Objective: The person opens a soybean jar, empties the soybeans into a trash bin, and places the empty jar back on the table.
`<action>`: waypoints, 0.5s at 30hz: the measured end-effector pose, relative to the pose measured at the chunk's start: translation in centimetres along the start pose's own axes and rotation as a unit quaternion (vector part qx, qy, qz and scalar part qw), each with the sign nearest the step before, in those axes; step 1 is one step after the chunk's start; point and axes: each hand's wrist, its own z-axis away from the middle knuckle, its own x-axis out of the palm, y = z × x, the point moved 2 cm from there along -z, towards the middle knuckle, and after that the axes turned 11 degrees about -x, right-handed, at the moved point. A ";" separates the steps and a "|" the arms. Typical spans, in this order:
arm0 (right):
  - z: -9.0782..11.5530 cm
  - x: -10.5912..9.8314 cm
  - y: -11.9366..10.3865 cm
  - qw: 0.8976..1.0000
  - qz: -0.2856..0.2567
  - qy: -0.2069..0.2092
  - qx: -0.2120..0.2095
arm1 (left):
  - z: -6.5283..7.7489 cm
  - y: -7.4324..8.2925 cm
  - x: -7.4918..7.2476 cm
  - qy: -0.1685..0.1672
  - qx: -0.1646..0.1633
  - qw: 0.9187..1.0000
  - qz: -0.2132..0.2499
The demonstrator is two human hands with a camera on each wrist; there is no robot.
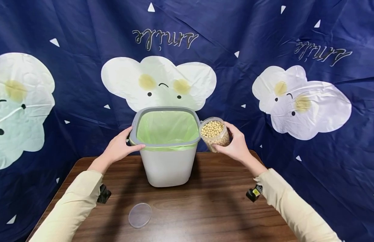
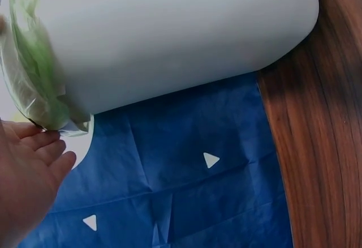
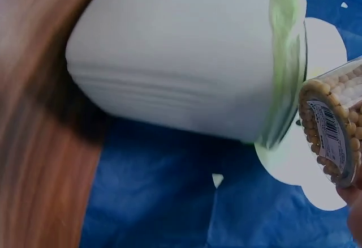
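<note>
A white trash bin [image 1: 168, 168] with a grey rim and a green bag lining [image 1: 167, 126] stands upright at the table's back. My left hand [image 1: 118, 145] holds its front left corner, thumb along the front rim and fingers at the side; the left wrist view shows those fingers [image 2: 48, 146] against the bag's edge. My right hand [image 1: 234, 144] grips a clear jar [image 1: 215, 134] nearly full of soybeans. The lidless jar tilts toward the bin, its mouth beside the right rim. A barcode label [image 3: 331, 132] shows on the jar's base in the right wrist view.
A round clear lid [image 1: 140, 215] lies flat on the brown wooden table [image 1: 199, 215], front left of the bin. Close behind the bin hangs a blue curtain [image 1: 232, 84] with white clouds.
</note>
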 end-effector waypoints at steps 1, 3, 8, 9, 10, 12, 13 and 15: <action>-0.4 -0.1 0.4 1.000 0.014 -0.004 -0.007 | 0.0 0.0 -0.1 -0.001 -0.001 1.000 0.000; -1.3 -0.1 0.9 0.999 0.023 -0.011 -0.021 | 0.1 0.0 -0.2 -0.004 -0.006 1.000 -0.001; -3.2 0.0 1.8 0.997 0.054 -0.041 -0.036 | 0.1 0.0 -0.3 -0.009 -0.010 1.000 0.003; -3.5 0.1 2.0 0.996 0.061 -0.051 -0.036 | 0.0 -0.1 -0.3 -0.008 -0.010 1.000 0.004; -3.7 0.2 2.1 0.995 0.067 -0.061 -0.036 | 0.0 -0.1 -0.2 -0.008 -0.011 1.000 0.006; -4.1 0.4 2.4 0.993 0.077 -0.080 -0.040 | 0.0 -0.1 -0.1 -0.009 -0.010 1.000 0.006; -4.3 0.5 2.5 0.992 0.083 -0.090 -0.042 | -0.1 -0.1 -0.1 -0.009 -0.010 1.000 0.007; -4.5 0.7 2.8 0.989 0.092 -0.103 -0.050 | -0.1 -0.1 0.0 -0.011 -0.011 1.000 0.006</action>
